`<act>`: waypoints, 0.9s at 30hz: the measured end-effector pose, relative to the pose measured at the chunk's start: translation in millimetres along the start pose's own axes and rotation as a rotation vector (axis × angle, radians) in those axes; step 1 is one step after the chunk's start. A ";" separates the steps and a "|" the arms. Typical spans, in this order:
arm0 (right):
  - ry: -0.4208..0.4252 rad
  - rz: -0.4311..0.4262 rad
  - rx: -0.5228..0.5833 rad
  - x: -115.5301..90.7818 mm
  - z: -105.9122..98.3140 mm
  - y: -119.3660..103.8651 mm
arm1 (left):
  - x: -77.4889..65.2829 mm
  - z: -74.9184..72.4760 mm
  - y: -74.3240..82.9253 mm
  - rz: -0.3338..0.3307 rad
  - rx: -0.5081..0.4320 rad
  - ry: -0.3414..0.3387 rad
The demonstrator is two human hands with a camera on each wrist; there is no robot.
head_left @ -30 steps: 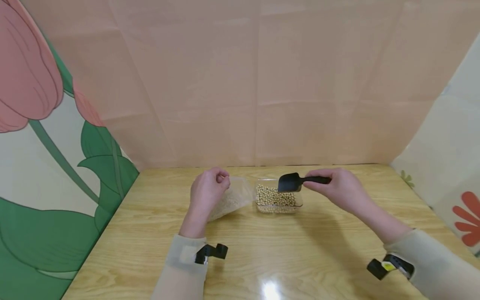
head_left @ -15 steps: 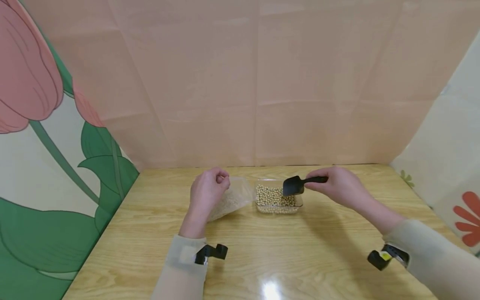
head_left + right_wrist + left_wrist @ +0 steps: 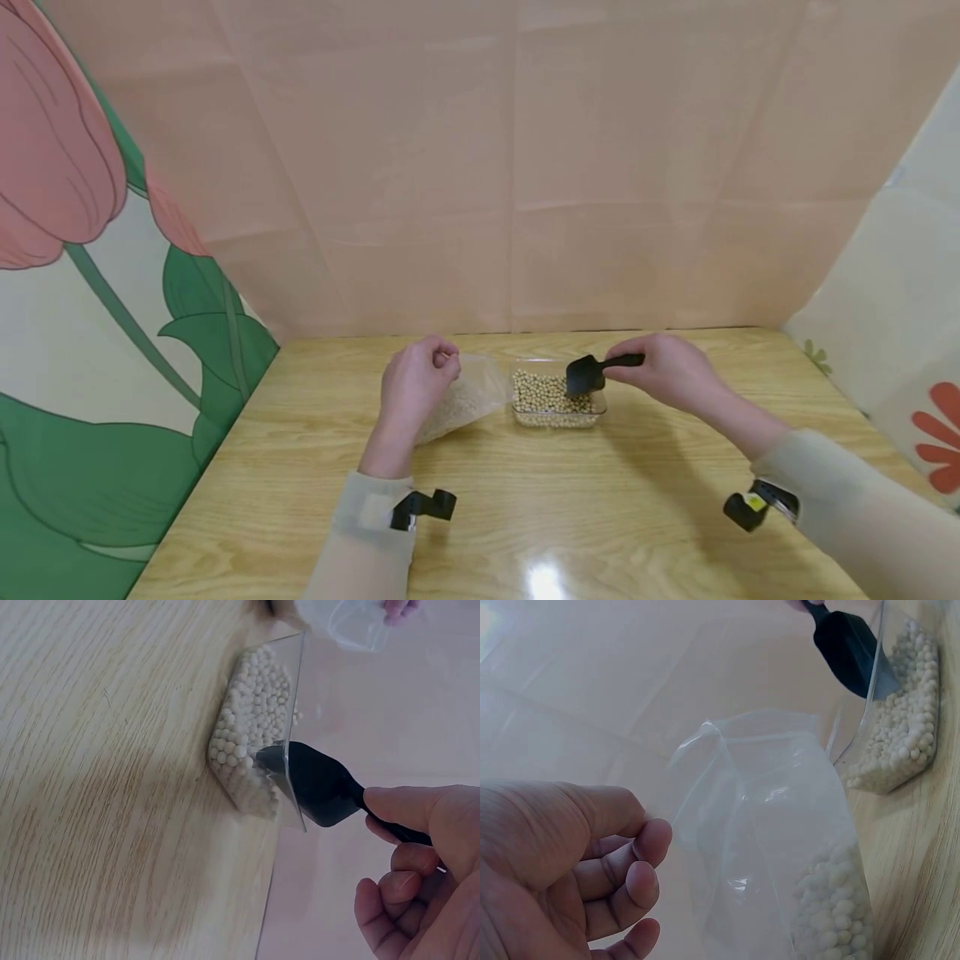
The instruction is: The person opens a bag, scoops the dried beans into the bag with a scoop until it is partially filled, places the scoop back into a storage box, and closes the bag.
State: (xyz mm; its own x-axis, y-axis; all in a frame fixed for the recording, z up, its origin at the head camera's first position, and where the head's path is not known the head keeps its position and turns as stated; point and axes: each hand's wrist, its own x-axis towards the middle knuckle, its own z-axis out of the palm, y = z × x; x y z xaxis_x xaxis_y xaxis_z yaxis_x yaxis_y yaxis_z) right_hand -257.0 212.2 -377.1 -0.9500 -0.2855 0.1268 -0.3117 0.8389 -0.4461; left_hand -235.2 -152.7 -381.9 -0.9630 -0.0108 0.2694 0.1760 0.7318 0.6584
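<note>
My right hand (image 3: 667,367) grips the thin handle of a small black scoop (image 3: 322,784) between thumb and fingers. The scoop's blade points down into a clear rectangular container (image 3: 558,412), and its tip sits among pale round soybeans (image 3: 255,697). To the left, my left hand (image 3: 418,379) pinches the top edge of a clear plastic bag (image 3: 765,787) between thumb and forefinger, the other fingers loosely curled. More of the same beans (image 3: 832,907) fill the lower part of this bag, which stands open beside the container.
Both things stand toward the back of a wood-grain table (image 3: 495,517). A pink cloth backdrop (image 3: 480,183) rises behind the table's far edge. Printed flower panels flank it, one at the left (image 3: 82,483) and one at the right (image 3: 892,333).
The scoop has gone down and slightly right, from above the container to the beans in its right part. My left hand and the bag have stayed in place.
</note>
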 end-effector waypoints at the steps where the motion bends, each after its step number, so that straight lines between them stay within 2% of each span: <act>1: 0.002 -0.004 -0.001 0.7 0.6 -0.1 | -0.1 -0.1 -0.1 0.000 -0.001 0.000; 11: -0.006 -0.012 0.019 6.6 10.9 2.6 | 0.7 -0.2 -0.3 -0.005 0.001 -0.002; 20: -0.063 0.071 0.103 8.3 20.5 14.6 | 0.8 -0.1 1.6 -0.011 0.013 -0.007; 27: -0.098 0.140 0.214 7.5 31.0 20.9 | 0.9 0.3 1.2 -0.020 0.018 -0.015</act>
State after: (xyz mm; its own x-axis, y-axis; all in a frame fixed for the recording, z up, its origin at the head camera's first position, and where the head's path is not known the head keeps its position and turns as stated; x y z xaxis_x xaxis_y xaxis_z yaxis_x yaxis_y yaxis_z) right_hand -270.0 213.3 -412.9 -0.9736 -0.2260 -0.0310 -0.1561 0.7592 -0.6318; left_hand -236.0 -151.7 -381.1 -0.9694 -0.0155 0.2451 0.1527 0.7435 0.6510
